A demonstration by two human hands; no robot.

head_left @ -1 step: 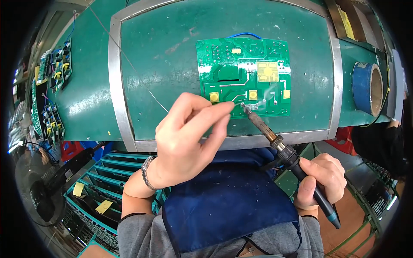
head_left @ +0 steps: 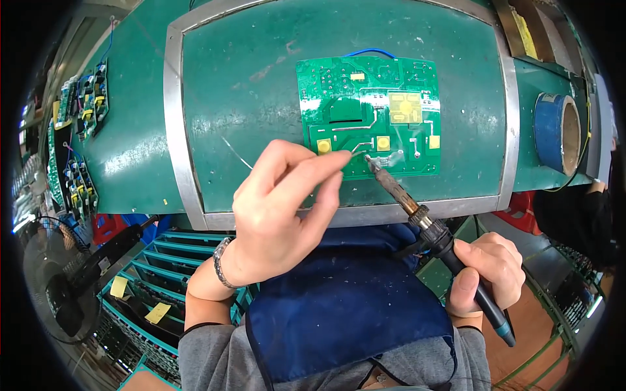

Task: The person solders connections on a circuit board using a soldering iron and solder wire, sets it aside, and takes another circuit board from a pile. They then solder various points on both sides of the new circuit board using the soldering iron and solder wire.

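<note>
At one circuit board (head_left: 370,120), one soldering iron (head_left: 433,234), two hands (head_left: 277,205) (head_left: 493,270)

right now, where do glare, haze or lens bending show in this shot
Head view: glare whitens parts of the circuit board, with a softer sheen on the green bench at left; head view: thin smoke hazes the board near the soldering iron; head view: the metal frame bows, and the corners go black.
</note>
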